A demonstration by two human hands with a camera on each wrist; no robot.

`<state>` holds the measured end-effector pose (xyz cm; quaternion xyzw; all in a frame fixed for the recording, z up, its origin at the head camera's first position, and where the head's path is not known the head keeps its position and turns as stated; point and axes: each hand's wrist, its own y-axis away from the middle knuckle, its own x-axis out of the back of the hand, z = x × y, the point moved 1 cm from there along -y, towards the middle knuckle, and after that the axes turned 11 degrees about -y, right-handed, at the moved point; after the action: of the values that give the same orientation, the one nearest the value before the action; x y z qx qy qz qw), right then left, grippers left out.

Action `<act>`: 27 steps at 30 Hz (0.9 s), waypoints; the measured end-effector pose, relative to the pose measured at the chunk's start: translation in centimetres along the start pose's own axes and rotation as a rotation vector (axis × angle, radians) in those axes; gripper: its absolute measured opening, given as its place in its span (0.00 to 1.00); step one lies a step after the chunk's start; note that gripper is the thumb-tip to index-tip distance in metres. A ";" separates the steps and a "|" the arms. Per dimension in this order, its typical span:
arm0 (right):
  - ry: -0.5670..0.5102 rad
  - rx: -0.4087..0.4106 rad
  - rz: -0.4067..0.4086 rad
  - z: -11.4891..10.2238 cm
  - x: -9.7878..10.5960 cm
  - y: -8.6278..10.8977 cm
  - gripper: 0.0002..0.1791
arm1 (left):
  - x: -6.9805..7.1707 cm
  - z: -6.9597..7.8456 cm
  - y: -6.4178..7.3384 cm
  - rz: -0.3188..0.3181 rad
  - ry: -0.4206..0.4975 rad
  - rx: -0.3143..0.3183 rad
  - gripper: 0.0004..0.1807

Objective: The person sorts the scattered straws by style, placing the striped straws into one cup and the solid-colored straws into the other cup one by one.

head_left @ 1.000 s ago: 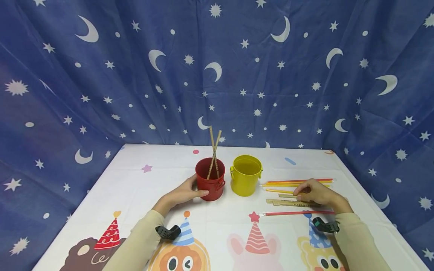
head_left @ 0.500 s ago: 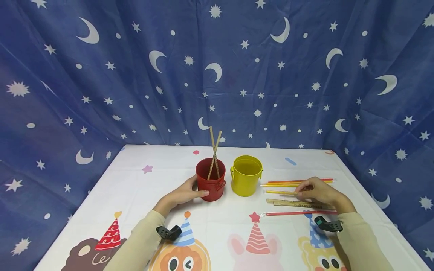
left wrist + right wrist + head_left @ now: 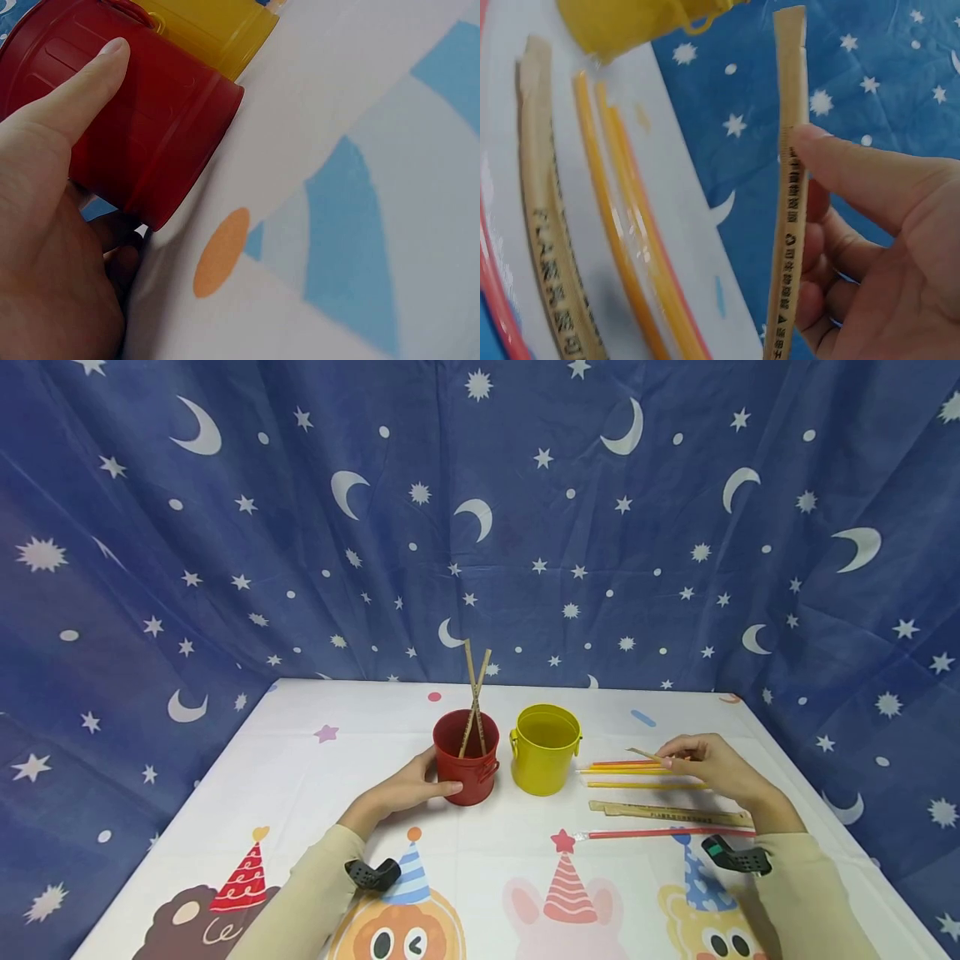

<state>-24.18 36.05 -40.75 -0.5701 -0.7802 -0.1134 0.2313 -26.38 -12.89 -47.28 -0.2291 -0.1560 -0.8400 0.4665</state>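
My left hand grips the side of a red bucket, thumb across its front and the other fingers behind it. Two paper-wrapped straws stand crossed in that bucket, their upper ends above the rim. At the right, my right hand pinches another paper-wrapped straw between thumb and fingers, raised over the straws on the table. Printed text runs along its wrapper in the right wrist view. A yellow bucket stands between the red bucket and my right hand.
Below my right hand lie yellow straws, more paper-wrapped straws and a red straw, roughly parallel. The white tablecloth carries printed animals in party hats. A blue curtain with moons and stars hangs behind.
My right hand took a paper-wrapped straw from among the straws and lifted it up off the table. My left hand and both buckets have stayed in place.
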 end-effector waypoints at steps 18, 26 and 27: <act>-0.317 0.124 0.242 -2.0 -0.4 -0.1 0.11 | 0.2 0.1 0.0 -0.001 -0.016 0.010 0.50; -0.684 0.210 0.194 -3.0 -0.4 0.1 0.16 | 0.1 0.2 0.0 -0.018 -0.010 0.026 0.51; -0.716 0.213 0.185 -3.2 -0.4 0.1 0.17 | 0.1 0.2 0.0 -0.017 -0.007 0.026 0.51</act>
<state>-23.20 34.34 -38.16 -0.6142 -0.7643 0.1962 0.0114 -26.33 -12.89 -47.06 -0.2248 -0.1706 -0.8411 0.4614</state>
